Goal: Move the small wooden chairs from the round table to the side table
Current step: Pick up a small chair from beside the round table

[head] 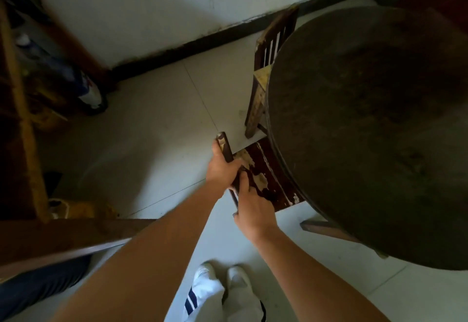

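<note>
Right hand (249,209): clenched on the backrest of the near small dark wooden chair with flaking paint (263,179).
Left hand (222,167): gripping the same backrest's top rail.
Near chair: on the floor, seat tucked under the round dark desk (367,124).
Handling: likely rigid and light; the backrest suits two hands, though flaky paint may be rough.
Count: two chairs; the far worn slatted wooden chair (268,68) stands at the desk's far edge.

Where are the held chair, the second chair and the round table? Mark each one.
held chair (263,169), head view, on its worn seat.
second chair (274,35), head view, on its slatted back.
round table (367,131), head view, on its bare dark top.
</note>
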`<state>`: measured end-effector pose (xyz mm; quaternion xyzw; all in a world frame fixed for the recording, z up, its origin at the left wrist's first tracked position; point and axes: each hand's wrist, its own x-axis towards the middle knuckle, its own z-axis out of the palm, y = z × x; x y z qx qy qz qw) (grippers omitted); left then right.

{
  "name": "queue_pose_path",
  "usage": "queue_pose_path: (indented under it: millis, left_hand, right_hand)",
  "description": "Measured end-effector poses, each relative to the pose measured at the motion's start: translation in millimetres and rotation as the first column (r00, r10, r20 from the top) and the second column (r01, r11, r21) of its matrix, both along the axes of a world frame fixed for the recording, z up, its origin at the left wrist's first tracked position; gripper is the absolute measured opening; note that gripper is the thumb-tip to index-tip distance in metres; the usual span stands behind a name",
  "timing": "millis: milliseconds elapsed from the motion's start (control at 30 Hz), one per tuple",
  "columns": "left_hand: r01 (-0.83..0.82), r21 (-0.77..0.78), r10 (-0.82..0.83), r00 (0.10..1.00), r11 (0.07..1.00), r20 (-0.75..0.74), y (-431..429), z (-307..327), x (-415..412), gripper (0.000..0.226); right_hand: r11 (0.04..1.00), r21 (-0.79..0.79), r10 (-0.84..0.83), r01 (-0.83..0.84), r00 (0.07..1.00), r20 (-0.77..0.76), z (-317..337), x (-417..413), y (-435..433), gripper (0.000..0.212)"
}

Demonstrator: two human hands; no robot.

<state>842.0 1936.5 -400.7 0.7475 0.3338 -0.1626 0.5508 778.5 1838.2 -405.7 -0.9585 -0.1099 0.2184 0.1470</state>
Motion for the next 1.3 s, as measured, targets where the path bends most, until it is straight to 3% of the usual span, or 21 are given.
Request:
queue_pose_path:
  millis: [200,567,667,800,900,1067,1167,1300]
  left_hand:
    - [-0.112,-0.043,0.111,0.993,0.993,-0.03,90,17,-3,0.076]
    - [-0.176,-0.019,0.172,0.976,0.984,-0.13,203,-3,-13,0.076]
    - [-0.205,0.083,0.214,0.967,0.975,-0.135,216,-13,-16,0.067]
    - [-0.27,0.233,0.308,0.94,0.934,-0.147,227,-19,-13,0.051]
    - [-0.368,0.199,0.4,0.904,0.908,-0.153,231,-20,-13,0.057]
    - [-0.382,0.27,0.435,0.883,0.884,-0.174,233,-18,-14,0.063]
    - [-0.33,0.368,0.4,0.907,0.869,-0.13,229,-12,-10,0.066]
    - [-0.181,0.369,0.183,0.983,0.911,0.03,212,9,-4,0.069]
  right_hand:
    - [0.996,0.07,0.049,-0.048,0.999,-0.01,11,4,85,0.089]
    - [0.98,0.179,0.096,-0.087,0.994,-0.042,-14,-13,201,0.084]
    - [0.975,0.204,0.111,-0.085,0.986,-0.123,-19,-16,219,0.087]
    - [0.926,0.376,0.147,-0.026,0.944,-0.295,-17,-14,237,0.087]
    - [0.905,0.425,0.166,0.006,0.915,-0.367,-16,-15,245,0.081]
    - [0.879,0.471,0.173,0.077,0.867,-0.466,-19,-19,246,0.065]
    - [0.864,0.49,0.162,0.115,0.858,-0.488,-16,-16,244,0.058]
    - [0.857,0.479,0.102,0.189,0.849,-0.518,-8,-5,233,0.06]
